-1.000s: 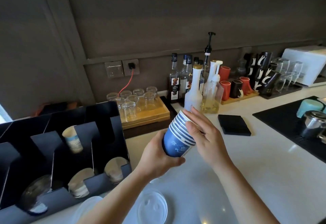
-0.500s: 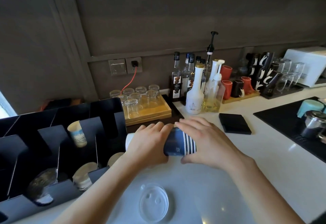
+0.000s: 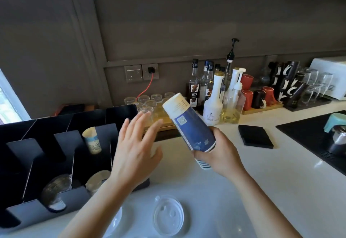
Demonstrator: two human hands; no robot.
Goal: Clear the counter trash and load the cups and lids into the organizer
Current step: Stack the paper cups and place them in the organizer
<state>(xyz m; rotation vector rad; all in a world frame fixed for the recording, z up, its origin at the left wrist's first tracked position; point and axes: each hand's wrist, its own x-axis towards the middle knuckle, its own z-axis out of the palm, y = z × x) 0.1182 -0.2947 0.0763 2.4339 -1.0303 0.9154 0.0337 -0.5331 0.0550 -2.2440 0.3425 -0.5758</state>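
My right hand grips a stack of blue and white paper cups at its rim end, with the cups' bases tilted up and to the left. To its left my left hand hovers with fingers spread, holding nothing, just right of the black organizer. One paper cup stands in a back slot of the organizer. Stacks of clear lids sit in its front slots. A loose clear lid lies on the white counter near me, and a second one is partly hidden by my left forearm.
A wooden tray of upturned glasses stands behind the organizer. Syrup bottles and pump bottles line the back wall, with mugs to their right. A black square pad and a black mat holding a metal pitcher lie at the right.
The cup stack has been lifted off the counter and tipped base-up. My left hand has let go of it and opened; only my right hand holds it.
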